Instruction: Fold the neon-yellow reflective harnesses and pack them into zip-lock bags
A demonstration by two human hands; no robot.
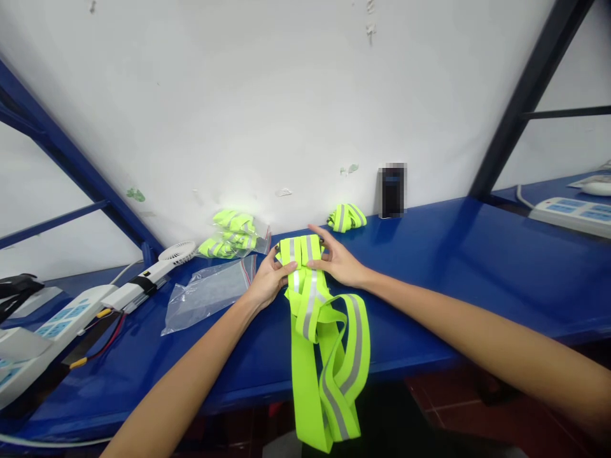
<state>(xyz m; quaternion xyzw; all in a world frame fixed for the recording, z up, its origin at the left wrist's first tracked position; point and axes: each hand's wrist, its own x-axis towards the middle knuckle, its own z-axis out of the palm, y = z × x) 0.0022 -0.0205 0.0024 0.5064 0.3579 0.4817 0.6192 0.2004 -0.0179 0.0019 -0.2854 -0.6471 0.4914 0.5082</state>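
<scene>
A neon-yellow reflective strap (312,305) with grey stripes is gathered between both hands, just above the blue table (429,254). My left hand (270,278) grips its left side, thumb on the front. My right hand (340,261) pinches the right side with the thumb, its index finger stretched up and away. Side by side, the upper bands lie folded, while long loose loops hang over the table's front edge. Fingers behind the strap are hidden.
Bagged neon straps (233,230) and a flat clear zip bag (207,292) lie left. Another bundled strap (347,217) sits by the wall, near a dark upright device (392,191). At far left are a white handheld fan (177,252) and a power strip (62,324).
</scene>
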